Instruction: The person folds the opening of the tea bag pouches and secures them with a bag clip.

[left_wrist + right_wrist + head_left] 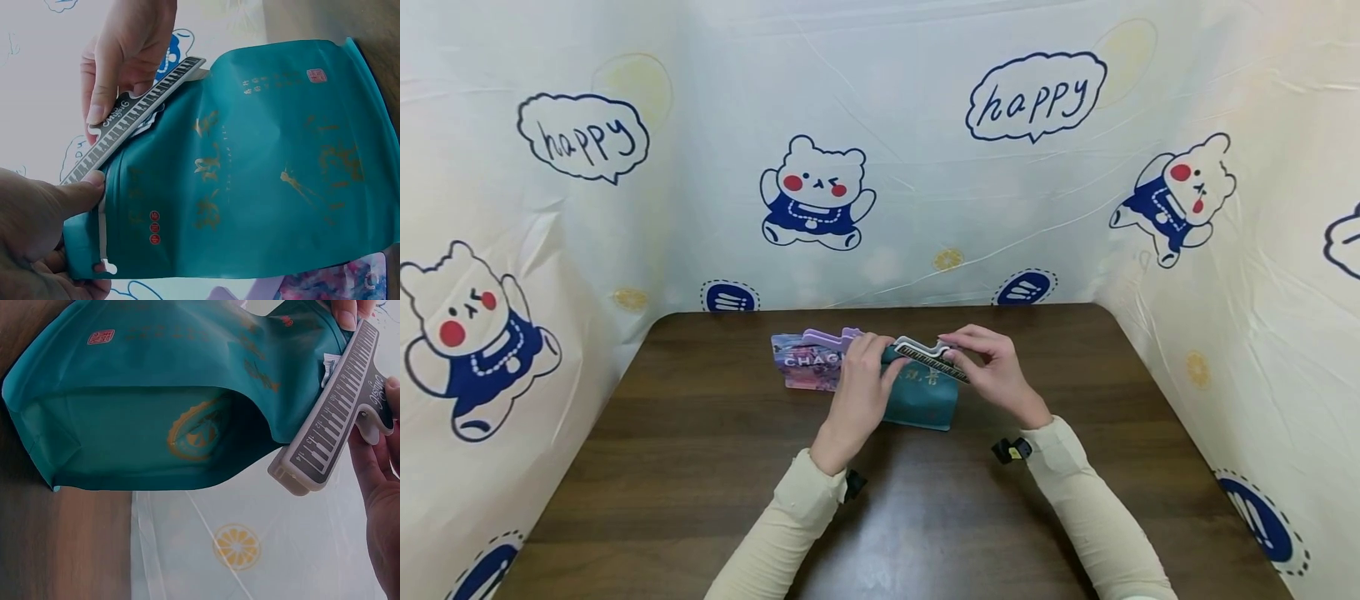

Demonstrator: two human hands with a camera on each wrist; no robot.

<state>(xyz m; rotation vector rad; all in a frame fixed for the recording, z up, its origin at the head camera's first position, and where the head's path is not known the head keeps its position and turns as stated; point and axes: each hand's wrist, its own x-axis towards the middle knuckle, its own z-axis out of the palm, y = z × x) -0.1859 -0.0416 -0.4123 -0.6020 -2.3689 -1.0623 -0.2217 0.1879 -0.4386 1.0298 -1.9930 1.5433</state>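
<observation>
A teal pouch (pixel 921 402) with gold lettering stands near the table's far edge, its top folded over. At the fold my left hand (pixel 863 385) pinches the pouch's top corner between thumb and fingers. A grey-and-black bag clip (pixel 140 119) with a piano-key pattern lies along the pouch's top edge. My right hand (pixel 996 367) grips the handle of this clip, thumb on its dark printed face. In the right wrist view, part of the pouch's edge (pixel 312 394) runs along the clip bar; how far the jaws reach over it is hidden.
Just left of the teal pouch stands a pink-and-purple printed pouch (pixel 811 375) with a lilac clip (pixel 827 337) on its top edge. Both are on a dark wooden table (pixel 700 467). A printed cloth (pixel 917 100) hangs around the table's back and sides.
</observation>
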